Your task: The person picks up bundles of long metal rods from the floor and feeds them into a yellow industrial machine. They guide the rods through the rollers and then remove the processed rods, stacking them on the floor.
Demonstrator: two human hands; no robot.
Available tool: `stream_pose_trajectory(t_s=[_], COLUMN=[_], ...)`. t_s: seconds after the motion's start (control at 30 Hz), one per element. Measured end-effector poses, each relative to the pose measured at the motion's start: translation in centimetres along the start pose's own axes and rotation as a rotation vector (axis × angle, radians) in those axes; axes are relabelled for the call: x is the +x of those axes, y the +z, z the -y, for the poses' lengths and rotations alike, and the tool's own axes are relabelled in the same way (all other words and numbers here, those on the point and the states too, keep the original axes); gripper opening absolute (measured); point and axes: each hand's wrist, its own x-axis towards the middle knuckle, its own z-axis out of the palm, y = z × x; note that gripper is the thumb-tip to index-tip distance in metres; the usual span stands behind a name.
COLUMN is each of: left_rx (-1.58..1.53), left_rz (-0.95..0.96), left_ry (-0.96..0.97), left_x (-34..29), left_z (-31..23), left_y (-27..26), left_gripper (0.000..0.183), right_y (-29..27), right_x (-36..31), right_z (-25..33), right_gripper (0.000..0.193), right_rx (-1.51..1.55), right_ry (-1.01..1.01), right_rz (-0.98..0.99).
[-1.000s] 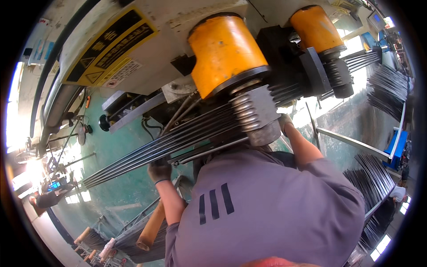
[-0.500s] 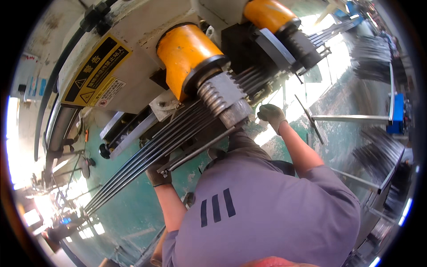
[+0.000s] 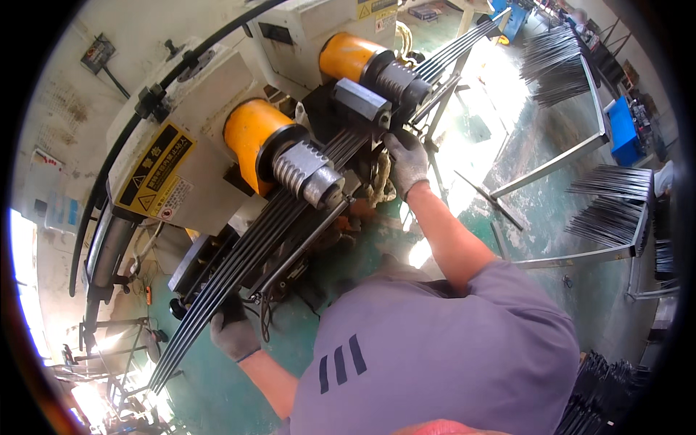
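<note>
A bundle of several long dark metal rods (image 3: 217, 296) runs slantwise through a machine, under its two orange cylinders (image 3: 259, 138). My left hand (image 3: 235, 337), in a grey glove with dark fingers, grips the bundle from its near side toward the lower left; the rods partly hide the fingertips. My right hand (image 3: 407, 161), gloved too, is at the machine's near edge, beside a dark hexagonal block (image 3: 362, 100). Its fingers curl in at the rods there, and what lies inside them is hidden. Below the nearer cylinder sits a ribbed metal press head (image 3: 308, 172).
A thin bar (image 3: 304, 246) runs along the machine's near side. A black hose (image 3: 109, 163) arches at the left. Metal stands carrying stacks of dark rods (image 3: 612, 199) are on the right. One loose rod (image 3: 489, 201) leans near a stand's leg (image 3: 544, 168).
My right hand has moved in from the open space at the right to the machine's near edge. My left hand is still at the rods, lower in view. The whole view has shifted.
</note>
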Motion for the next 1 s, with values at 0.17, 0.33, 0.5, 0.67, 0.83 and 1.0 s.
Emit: stream_pose_trajectory(t_s=[0.17, 0.33, 0.5, 0.67, 0.83, 1.0], left_rx=[-0.142, -0.090, -0.004, 0.412, 0.670, 0.700], left_rz=[0.000, -0.092, -0.193, -0.318, -0.441, -0.311], left_ry=[0.074, 0.089, 0.134, 0.435, 0.636, 0.722], left_x=[-1.6, -1.2, -0.2, 0.5, 0.8, 3.8], left_z=[-2.8, -3.0, -4.0, -8.9, -14.8, -17.4], left_y=[1.9, 3.4, 2.4, 12.0, 19.0, 25.3], left_gripper=[0.048, 0.046, 0.049, 0.053, 0.050, 0.045], right_y=[0.4, 0.7, 1.6, 1.2, 1.9, 1.6], right_x=[2.9, 2.9, 5.9, 5.7, 6.1, 7.6], right_z=[-0.3, 1.6, -3.0, -0.5, 0.7, 0.0], right_gripper=[0.044, 0.048, 0.055, 0.055, 0.051, 0.037], right_rx=[0.336, 0.419, 0.317, 0.347, 0.350, 0.452], right_ry=[0.130, 0.250, 0.188, 0.271, 0.269, 0.289], right_rz=[0.060, 0.018, 0.059, 0.087, 0.102, 0.160])
